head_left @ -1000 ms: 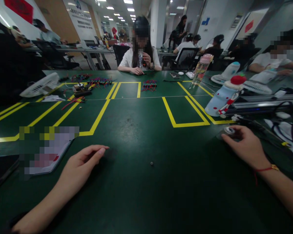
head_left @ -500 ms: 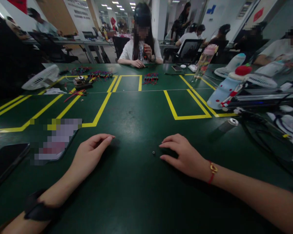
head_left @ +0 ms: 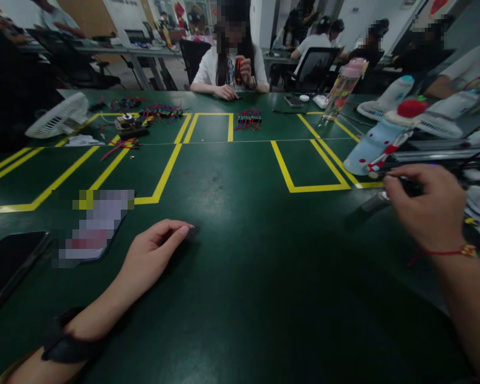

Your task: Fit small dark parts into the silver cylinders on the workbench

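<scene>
Right hand (head_left: pixel 434 205) is moving from mid-worktop (head_left: pixel 240 256) to the right-side jar (head_left: pixel 372 204), likely delivering something, calling for careful aiming. Whether its fingers are gripping, I cannot tell; left hand (head_left: pixel 150 253) is holding fingers together.

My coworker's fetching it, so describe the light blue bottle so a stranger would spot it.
On the green table, look beyond and left of the person's right hand. The light blue bottle there has red spots. Unlike the clear, pink-capped bottle farther back, it has a rounded red top.
</scene>
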A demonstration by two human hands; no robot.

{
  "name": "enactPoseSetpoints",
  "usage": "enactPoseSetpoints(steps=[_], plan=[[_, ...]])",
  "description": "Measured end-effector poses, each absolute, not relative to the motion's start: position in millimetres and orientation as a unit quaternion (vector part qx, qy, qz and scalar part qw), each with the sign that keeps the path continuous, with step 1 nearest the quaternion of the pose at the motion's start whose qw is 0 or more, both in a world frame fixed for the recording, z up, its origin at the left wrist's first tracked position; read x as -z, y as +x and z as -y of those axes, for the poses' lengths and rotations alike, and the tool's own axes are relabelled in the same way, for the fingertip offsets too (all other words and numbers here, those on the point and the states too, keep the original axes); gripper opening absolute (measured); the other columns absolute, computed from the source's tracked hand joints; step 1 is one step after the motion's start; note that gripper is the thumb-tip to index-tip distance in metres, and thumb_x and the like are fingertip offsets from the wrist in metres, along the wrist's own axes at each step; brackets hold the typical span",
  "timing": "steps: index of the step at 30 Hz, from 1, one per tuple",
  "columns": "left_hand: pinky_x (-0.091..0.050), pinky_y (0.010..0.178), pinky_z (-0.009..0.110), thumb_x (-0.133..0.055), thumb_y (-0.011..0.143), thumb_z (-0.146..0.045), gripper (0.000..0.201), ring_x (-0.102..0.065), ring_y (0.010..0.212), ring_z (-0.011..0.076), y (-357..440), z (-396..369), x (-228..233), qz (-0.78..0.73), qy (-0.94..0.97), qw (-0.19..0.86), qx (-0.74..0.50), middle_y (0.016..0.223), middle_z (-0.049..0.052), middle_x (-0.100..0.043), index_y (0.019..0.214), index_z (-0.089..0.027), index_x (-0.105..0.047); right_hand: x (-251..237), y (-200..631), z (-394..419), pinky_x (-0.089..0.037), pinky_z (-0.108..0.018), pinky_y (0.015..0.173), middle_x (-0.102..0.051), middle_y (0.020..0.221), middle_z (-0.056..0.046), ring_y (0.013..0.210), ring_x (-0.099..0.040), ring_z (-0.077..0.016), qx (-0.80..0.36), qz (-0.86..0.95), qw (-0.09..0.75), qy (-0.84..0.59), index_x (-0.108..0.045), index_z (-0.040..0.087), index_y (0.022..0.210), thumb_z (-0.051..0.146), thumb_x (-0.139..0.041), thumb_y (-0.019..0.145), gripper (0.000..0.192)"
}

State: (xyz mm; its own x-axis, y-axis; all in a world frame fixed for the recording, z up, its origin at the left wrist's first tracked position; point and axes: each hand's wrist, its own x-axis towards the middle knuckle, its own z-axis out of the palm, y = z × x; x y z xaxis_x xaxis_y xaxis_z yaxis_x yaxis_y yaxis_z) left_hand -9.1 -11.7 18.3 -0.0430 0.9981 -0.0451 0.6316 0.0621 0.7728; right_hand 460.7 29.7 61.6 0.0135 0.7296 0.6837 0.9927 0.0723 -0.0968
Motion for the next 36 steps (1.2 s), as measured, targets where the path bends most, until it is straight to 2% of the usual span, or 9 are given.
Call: enactPoseSetpoints(steps=[3,5,7,14,18,24,28,32,36], plan=[[-0.046,0.076,0.027,-0.059,0.086,-0.049,0.033,-0.062,0.087,0.0209,-8.8,10.5,-19.3,-0.663,0.616,0.306,-0.295,0.097,0.002,-0.072,0.1,-0.021,-0.07,-59.8,506.7,-37.0,-0.039,-0.031,0.075,-0.067,0.089,-0.012,0.081,-0.056,-0.0162,0.13,0.579,0.199,-0.78,-0.069,0.015,0.092,0.041,-0.057,0.083,0.03],[-0.046,0.076,0.027,-0.059,0.086,-0.049,0.033,-0.062,0.087,0.0208,-9.8,9.7,-19.0,-0.667,0.614,0.303,-0.294,0.096,0.002,-0.072,0.099,-0.021,-0.07,-55.9,518.4,-38.2,-0.037,-0.03,0.067,-0.066,0.083,-0.01,0.069,-0.053,-0.0136,0.062,0.543,0.172,-0.819,-0.069,0.016,0.091,0.04,-0.06,0.08,0.028],[-0.046,0.075,0.027,-0.059,0.085,-0.05,0.033,-0.062,0.084,0.0201,-11.2,9.1,-18.2,-0.67,0.613,0.3,-0.292,0.096,0.001,-0.072,0.099,-0.022,-0.07,-52.7,520.4,-38.4,-0.036,-0.029,0.065,-0.067,0.083,-0.009,0.065,-0.051,-0.0121,0.042,0.531,0.175,-0.828,-0.069,0.017,0.092,0.037,-0.061,0.079,0.026],[-0.045,0.074,0.026,-0.058,0.084,-0.053,0.034,-0.059,0.08,0.0187,-13.6,9.5,-12.9,-0.672,0.613,0.299,-0.287,0.095,0.001,-0.07,0.099,-0.024,-0.07,-48.2,518.8,-38.1,-0.038,-0.026,0.066,-0.068,0.084,-0.006,0.068,-0.056,-0.0108,0.022,0.517,0.211,-0.83,-0.069,0.018,0.094,0.034,-0.064,0.077,0.023],[-0.045,0.074,0.027,-0.058,0.084,-0.054,0.035,-0.059,0.081,0.0191,-14.1,9.5,-10.3,-0.673,0.61,0.301,-0.291,0.096,0.001,-0.069,0.1,-0.024,-0.069,-48.0,517.6,-35.3,-0.041,-0.024,0.068,-0.069,0.083,-0.005,0.069,-0.059,-0.011,0.017,0.524,0.269,-0.808,-0.069,0.018,0.095,0.033,-0.066,0.075,0.025],[-0.046,0.072,0.028,-0.058,0.083,-0.055,0.037,-0.061,0.082,0.0205,-16.5,9.2,-9.7,-0.672,0.61,0.303,-0.291,0.096,0.002,-0.07,0.1,-0.024,-0.07,-50.4,518.3,-33.6,-0.044,-0.026,0.067,-0.069,0.078,-0.003,0.069,-0.061,-0.0138,0.006,0.55,0.24,-0.8,-0.071,0.019,0.086,0.031,-0.069,0.07,0.021],[-0.047,0.073,0.029,-0.058,0.082,-0.057,0.038,-0.061,0.082,0.0214,-16.8,9.2,-11.0,-0.671,0.612,0.305,-0.285,0.097,0.003,-0.07,0.098,-0.024,-0.069,-47.9,521.7,-33.6,-0.046,-0.029,0.073,-0.07,0.081,-0.002,0.073,-0.064,-0.0157,-0.012,0.554,0.246,-0.795,-0.073,0.022,0.086,0.031,-0.072,0.067,0.021],[-0.047,0.075,0.029,-0.059,0.085,-0.053,0.033,-0.06,0.085,0.0217,-15.3,9.5,-15.6,-0.673,0.612,0.313,-0.273,0.099,0.002,-0.07,0.1,-0.025,-0.068,-50.2,515.9,-31.5,-0.046,-0.028,0.069,-0.071,0.083,-0.007,0.073,-0.065,-0.0157,-0.054,0.523,0.294,-0.798,-0.072,0.02,0.094,0.033,-0.073,0.069,0.029],[-0.047,0.077,0.029,-0.058,0.087,-0.05,0.031,-0.06,0.088,0.0217,-14.9,9.4,-17.0,-0.673,0.61,0.316,-0.274,0.101,0.001,-0.07,0.101,-0.025,-0.068,-51.1,514.3,-27.8,-0.046,-0.028,0.066,-0.07,0.085,-0.01,0.073,-0.064,-0.0154,-0.07,0.519,0.286,-0.803,-0.072,0.018,0.095,0.034,-0.071,0.073,0.027]])
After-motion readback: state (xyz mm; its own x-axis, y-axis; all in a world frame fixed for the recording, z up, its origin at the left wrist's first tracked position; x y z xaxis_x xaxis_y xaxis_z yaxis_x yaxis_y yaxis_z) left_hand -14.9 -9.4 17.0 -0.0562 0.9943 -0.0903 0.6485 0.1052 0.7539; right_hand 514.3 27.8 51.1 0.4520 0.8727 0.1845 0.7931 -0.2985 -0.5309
